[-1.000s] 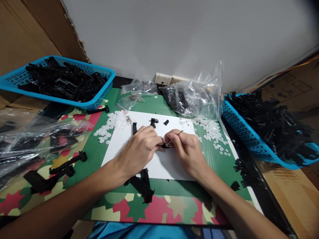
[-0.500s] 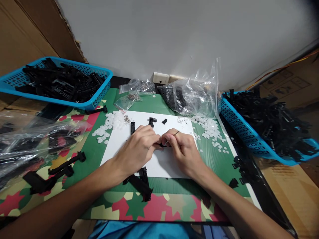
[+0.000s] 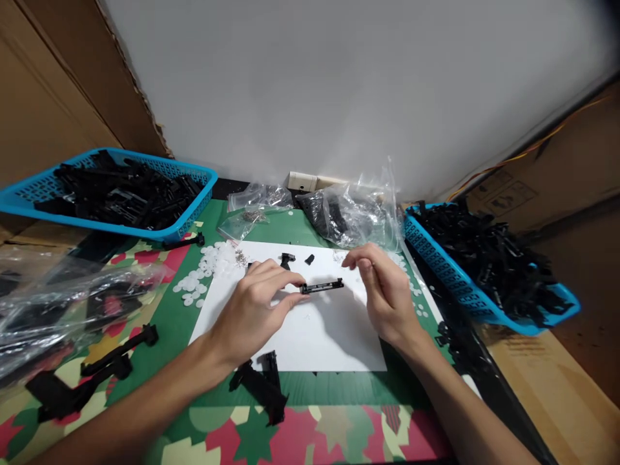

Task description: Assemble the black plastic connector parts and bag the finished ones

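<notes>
My left hand (image 3: 259, 303) pinches one end of a long narrow black plastic part (image 3: 323, 286) between thumb and fingers. The part is held above a white sheet of paper (image 3: 334, 352), its slotted side showing. My right hand (image 3: 385, 290) is raised to the right of the part, apart from it, fingers curled in near small metal bits (image 3: 339, 256) on the paper. What those fingers hold, if anything, cannot be made out. Beyond the left hand lie a small black part (image 3: 287, 260) and a smaller black piece (image 3: 309, 259).
Blue baskets of black parts stand left (image 3: 169, 234) and right (image 3: 477, 303). White discs (image 3: 203, 271) lie beside the paper. Clear bags (image 3: 349, 216) sit by the wall. Black parts (image 3: 264, 391) lie at the front, and more (image 3: 77, 387) at the left.
My hands were together over the paper; now the right has drawn away to the right. The black part, mostly hidden before, shows in my left hand. The camera view has tilted up.
</notes>
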{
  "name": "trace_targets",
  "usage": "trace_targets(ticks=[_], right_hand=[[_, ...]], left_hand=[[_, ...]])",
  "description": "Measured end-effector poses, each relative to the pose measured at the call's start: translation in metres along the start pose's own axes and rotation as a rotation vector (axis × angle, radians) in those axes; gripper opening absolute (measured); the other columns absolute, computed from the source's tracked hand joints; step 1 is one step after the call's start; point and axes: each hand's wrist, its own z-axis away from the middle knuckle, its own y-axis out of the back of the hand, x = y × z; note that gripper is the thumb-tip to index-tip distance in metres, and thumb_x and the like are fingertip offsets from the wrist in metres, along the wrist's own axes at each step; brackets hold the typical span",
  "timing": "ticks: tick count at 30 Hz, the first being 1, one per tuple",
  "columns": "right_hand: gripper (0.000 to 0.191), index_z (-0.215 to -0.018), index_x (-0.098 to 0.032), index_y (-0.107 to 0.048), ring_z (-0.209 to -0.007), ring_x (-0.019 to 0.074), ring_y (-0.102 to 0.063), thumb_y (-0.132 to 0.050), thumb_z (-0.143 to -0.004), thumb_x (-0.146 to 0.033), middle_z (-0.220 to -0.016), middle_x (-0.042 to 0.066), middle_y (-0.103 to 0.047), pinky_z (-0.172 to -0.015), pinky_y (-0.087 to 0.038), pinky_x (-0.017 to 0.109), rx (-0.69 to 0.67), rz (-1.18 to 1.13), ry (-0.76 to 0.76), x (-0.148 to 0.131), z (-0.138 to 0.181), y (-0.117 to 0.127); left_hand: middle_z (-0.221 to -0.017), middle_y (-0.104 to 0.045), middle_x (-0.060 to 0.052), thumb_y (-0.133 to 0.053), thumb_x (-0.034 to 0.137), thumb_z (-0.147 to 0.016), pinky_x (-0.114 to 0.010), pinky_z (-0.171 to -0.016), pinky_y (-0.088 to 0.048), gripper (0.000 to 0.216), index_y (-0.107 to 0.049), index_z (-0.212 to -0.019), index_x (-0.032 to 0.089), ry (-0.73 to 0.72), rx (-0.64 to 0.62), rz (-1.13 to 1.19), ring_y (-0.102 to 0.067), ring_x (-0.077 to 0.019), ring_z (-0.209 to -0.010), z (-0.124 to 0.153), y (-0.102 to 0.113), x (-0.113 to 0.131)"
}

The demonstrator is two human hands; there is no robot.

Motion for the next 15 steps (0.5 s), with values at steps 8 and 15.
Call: trace_targets(ticks=[8,15], right_hand=[[0.009,-0.108,-0.023,-0.069,-0.087,0.0191,-0.064,-0.062,-0.105,-0.027,-0.095,0.004,-0.070,-0.077,-0.048,0.032,-0.265,0.045,0.071,-0.001,-0.005,0.015],[0.018,-0.103,-0.020,-0.075,-0.089,0.0256,-0.066,-0.070,-0.099,-0.037,-0.095,0.009,-0.072,-0.080,-0.049,0.037,0.520,0.615,0.034,0.029,-0.010,0.095]], left_hand=[[-0.097,-0.074,-0.002,-0.076,0.025,-0.095,-0.035,-0.084,-0.050,0.016,-0.074,-0.111,0.025,0.100,0.098,0.101,-0.066,-0.0205,-0.090,-0.001,0.002,0.005],[-0.113,-0.076,-0.001,-0.060,0.031,-0.103,-0.035,-0.088,-0.055,0.022,-0.073,-0.121,0.031,0.166,-0.134,0.105,-0.069,-0.0207,-0.098,0.001,-0.004,-0.001]])
